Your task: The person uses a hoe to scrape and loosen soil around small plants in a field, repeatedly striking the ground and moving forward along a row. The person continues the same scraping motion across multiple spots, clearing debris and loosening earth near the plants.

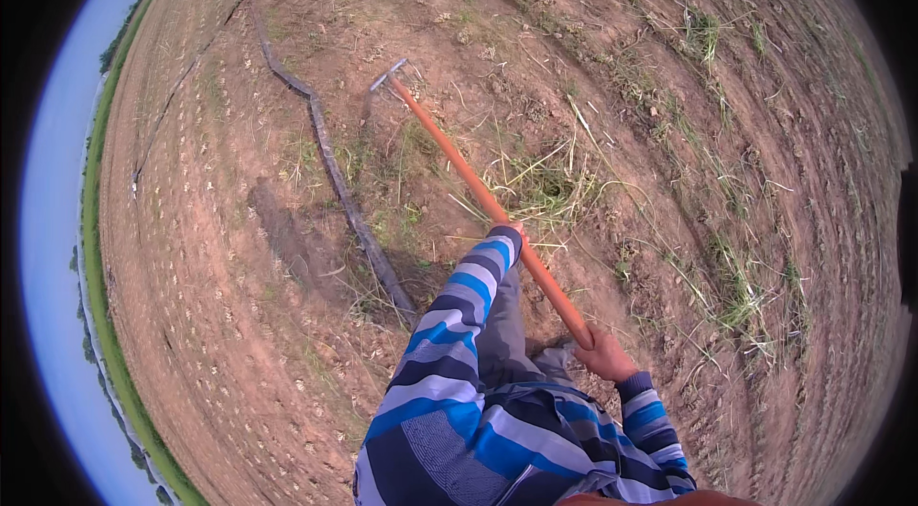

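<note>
A long-handled garden tool with an orange shaft [466, 172] runs diagonally across my front. Its narrow metal head [389, 75] is at the far end, close to the soil; whether it is a hoe or a rake I cannot tell. My left hand [515, 228] grips the shaft around its middle, mostly hidden behind the striped sleeve cuff. Lower down, my right hand [608, 357] is wrapped around the butt end of the shaft. A heap of pulled grass and weeds [552, 187] lies just right of the shaft, beyond my left hand.
A flat grey hose [330, 162] snakes over the soil on the left and meets a thinner dark pipe [228, 18]. More weed clumps [742, 301] lie to the right among furrows. A green strip [100, 291] borders the field at far left.
</note>
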`<state>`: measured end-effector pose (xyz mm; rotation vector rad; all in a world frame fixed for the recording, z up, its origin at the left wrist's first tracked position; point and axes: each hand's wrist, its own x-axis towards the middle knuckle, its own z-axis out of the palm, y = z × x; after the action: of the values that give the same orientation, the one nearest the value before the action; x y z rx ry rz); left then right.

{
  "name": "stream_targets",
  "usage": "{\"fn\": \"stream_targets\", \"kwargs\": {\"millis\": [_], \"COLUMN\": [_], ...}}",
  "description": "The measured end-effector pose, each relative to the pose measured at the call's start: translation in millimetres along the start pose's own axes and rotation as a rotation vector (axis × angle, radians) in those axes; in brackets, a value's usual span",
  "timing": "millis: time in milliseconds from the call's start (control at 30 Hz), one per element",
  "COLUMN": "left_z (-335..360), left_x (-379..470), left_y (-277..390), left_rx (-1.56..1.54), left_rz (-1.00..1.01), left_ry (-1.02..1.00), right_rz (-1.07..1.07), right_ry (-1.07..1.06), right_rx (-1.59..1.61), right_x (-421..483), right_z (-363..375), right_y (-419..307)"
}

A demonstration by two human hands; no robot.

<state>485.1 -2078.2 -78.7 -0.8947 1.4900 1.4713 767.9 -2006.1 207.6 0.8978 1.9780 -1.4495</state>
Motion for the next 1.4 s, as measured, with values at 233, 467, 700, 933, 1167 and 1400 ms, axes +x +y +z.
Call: {"fn": "stream_targets", "kwargs": {"millis": [233,467,700,933,1167,1400], "left_z": [-31,3,34,29,-3,-16], "left_x": [-68,-186,-293,-241,-153,-102], "left_y": [-1,-241,-303,-281,-248,-228], "left_rx": [0.249,0.187,0.339,0.386,0.091,0.106], "left_rz": [-0.205,-0.481,-0.616,-0.567,-0.517,-0.423], "left_ry": [0.019,-0.273,-0.68,-0.393,-0.101,-0.043], "right_rz": [0.072,0.246,0.419,0.341,0.433,0.421], "right_ry": [-0.227,-0.216,0.011,0.284,0.242,0.211], "right_rx": [-0.035,-0.118,-0.204,-0.575,-0.604,-0.626], "right_x": [-18,-214,-361,-367,-371,-371], "right_z": [-3,-45,-98,-63,-41,-40], "right_y": [-5,146,217,185,141,127]}}
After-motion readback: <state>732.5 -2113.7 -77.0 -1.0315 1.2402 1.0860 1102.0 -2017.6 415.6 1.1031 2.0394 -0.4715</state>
